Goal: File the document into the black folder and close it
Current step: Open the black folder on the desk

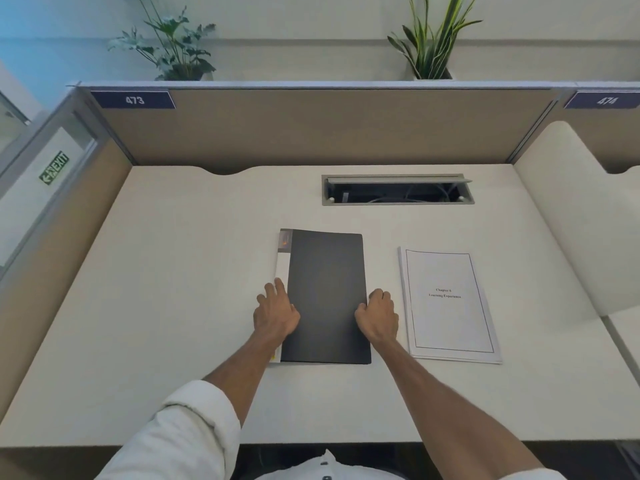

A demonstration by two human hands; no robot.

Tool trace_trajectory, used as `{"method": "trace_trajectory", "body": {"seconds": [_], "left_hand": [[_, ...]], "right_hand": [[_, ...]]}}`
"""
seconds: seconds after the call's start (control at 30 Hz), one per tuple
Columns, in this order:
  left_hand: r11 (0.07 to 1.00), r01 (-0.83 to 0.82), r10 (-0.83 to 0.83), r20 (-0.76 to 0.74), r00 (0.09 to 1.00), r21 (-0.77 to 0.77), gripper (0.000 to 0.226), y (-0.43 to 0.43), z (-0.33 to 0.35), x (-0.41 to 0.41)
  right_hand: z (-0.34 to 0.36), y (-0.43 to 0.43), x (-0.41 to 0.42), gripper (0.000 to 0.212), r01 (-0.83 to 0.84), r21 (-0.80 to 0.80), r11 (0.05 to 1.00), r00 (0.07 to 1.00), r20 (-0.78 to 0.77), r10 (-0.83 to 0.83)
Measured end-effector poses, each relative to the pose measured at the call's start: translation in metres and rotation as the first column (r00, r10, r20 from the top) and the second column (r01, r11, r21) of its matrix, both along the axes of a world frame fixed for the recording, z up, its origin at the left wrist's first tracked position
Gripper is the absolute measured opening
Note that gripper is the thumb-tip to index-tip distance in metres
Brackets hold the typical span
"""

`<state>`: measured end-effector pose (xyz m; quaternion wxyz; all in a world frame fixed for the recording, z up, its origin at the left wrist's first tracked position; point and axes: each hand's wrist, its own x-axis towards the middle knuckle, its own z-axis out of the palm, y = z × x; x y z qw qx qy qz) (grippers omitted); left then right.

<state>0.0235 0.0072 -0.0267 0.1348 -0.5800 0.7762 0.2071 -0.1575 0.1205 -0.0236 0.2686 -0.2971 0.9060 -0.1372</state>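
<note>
Step in hand: the black folder [327,296] lies shut on the desk [173,306]; opening is judged to be beginning.
Left hand [275,311]: laid spread on the folder's spine edge, nothing pinched.
Right hand [377,315]: curled at the folder's free edge; whether the cover is gripped cannot be told.
Document [450,303]: flat just right of the folder, apart from it.
Next move: the cover would need lifting while the spine is held down.

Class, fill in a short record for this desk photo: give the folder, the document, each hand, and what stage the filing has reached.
folder: black folder lying shut, flat on the desk
document: stapled document on the desk, right of the folder, apart from it
left hand: left hand resting on the folder's left edge
right hand: right hand curled at the folder's right edge
stage: document not yet filed
</note>
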Motion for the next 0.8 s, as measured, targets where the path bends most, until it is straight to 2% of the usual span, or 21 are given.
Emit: {"method": "trace_trajectory", "body": {"seconds": [0.3,0.43,0.47,0.53,0.6,0.8], "left_hand": [[1.0,-0.011,0.011,-0.008,1.0,0.006,0.075,0.002,-0.001,0.0],[1.0,-0.015,0.015,-0.016,1.0,0.012,0.075,0.002,-0.001,0.0],[1.0,-0.016,0.016,-0.018,1.0,0.014,0.075,0.002,-0.001,0.0],[1.0,-0.019,0.02,-0.021,1.0,0.019,0.075,0.001,0.0,0.0],[0.999,-0.022,0.022,-0.028,0.999,0.024,0.074,0.0,0.001,0.0],[1.0,-0.011,0.012,-0.025,1.0,0.025,0.062,-0.008,0.011,0.002]], "right_hand": [[-0.001,-0.004,-0.004,0.036,0.172,-0.069,0.983,0.97,0.186,-0.156],[-0.003,-0.006,-0.012,0.011,0.279,-0.084,0.957,0.927,0.285,-0.245],[-0.002,-0.006,-0.013,0.012,0.302,-0.092,0.949,0.914,0.312,-0.26],[0.001,-0.006,-0.014,0.031,0.359,-0.112,0.927,0.88,0.373,-0.295],[0.005,-0.005,-0.014,0.04,0.403,-0.12,0.907,0.846,0.428,-0.319],[0.01,-0.005,-0.015,0.037,0.433,-0.19,0.881,0.825,0.478,-0.303]]}}
